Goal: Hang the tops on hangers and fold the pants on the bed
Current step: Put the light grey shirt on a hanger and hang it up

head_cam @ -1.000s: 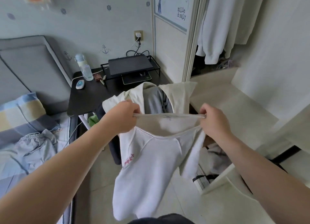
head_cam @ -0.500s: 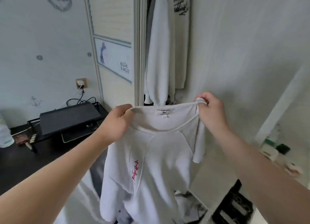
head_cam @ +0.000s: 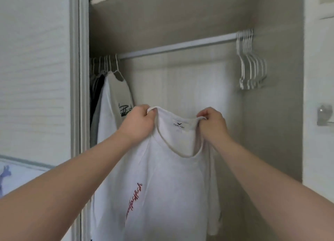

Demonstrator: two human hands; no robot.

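gripping white top (head_cam: 162, 186) below rail (head_cam: 180, 45), empty hangers (head_cam: 253, 65) right

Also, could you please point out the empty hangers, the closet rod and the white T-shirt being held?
empty hangers (head_cam: 252, 65), head view, on the shoulders of the bunch.
closet rod (head_cam: 180, 46), head view, on the middle of its bare stretch.
white T-shirt (head_cam: 162, 186), head view, on the chest front.
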